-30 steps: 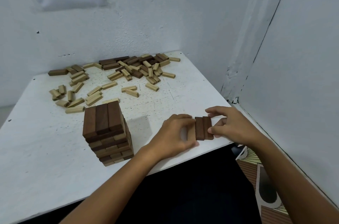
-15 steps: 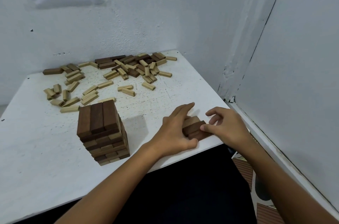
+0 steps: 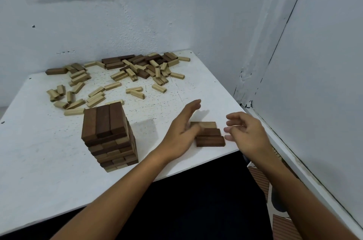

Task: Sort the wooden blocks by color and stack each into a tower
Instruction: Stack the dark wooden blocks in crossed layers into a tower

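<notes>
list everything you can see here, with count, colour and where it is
tower: one, mostly dark brown with some lighter blocks, near left of the table
row of blocks: three flat side by side, two dark brown and one lighter, near edge between the hands
loose blocks: many, pale and dark brown mixed, scattered along the far side
table: one, white, in the corner
walls: white, behind and right
left hand: open, touching the row
right hand: fingers loosely curled, beside the row, holding nothing

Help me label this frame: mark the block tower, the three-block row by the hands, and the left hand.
block tower [image 3: 103, 119]: head view, on its dark top layer.
three-block row [image 3: 210, 140]: head view, on the nearest dark block.
left hand [image 3: 181, 135]: head view, on its back.
</notes>
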Demonstrator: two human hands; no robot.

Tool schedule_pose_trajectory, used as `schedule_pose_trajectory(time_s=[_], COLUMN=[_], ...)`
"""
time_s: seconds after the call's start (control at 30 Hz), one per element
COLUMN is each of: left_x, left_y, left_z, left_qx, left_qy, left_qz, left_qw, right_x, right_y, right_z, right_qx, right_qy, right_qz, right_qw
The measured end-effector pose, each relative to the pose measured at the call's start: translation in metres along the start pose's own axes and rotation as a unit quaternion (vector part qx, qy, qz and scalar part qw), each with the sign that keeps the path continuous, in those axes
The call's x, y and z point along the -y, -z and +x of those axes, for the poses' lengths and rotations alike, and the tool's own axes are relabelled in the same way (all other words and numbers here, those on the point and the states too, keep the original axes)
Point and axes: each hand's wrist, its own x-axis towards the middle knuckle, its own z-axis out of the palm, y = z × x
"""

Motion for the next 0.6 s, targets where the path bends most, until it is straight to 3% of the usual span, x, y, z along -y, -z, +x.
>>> schedule_pose_trajectory(time_s=[0.23, 0.33, 0.47, 0.6], left_x=[0.001, -0.006, -0.015, -0.017], left_y=[-0.009, -0.015, -0.03, -0.043], left_z=[0.004, 0.003, -0.001, -0.003], left_qx=[-0.09, -0.148, -0.212, -0.221], left_qy=[0.056, 0.053, 0.042, 0.044], left_qz=[-0.155, -0.218, -0.261, -0.298], left_qw=[0.982, 0.963, 0.941, 0.928], right_x=[-0.007, 0.0, 0.012, 0.016], right_y=[-0.011, -0.011, -0.016, -0.029], right_z=[-0.019, -0.015, 0.0, 0.01], right_qx=[0.01, -0.007, 0.049, 0.102], right_qy=[0.052, 0.038, 0.014, 0.008], right_qz=[0.013, 0.107, 0.216, 0.199], right_qw=[0.998, 0.994, 0.975, 0.975])
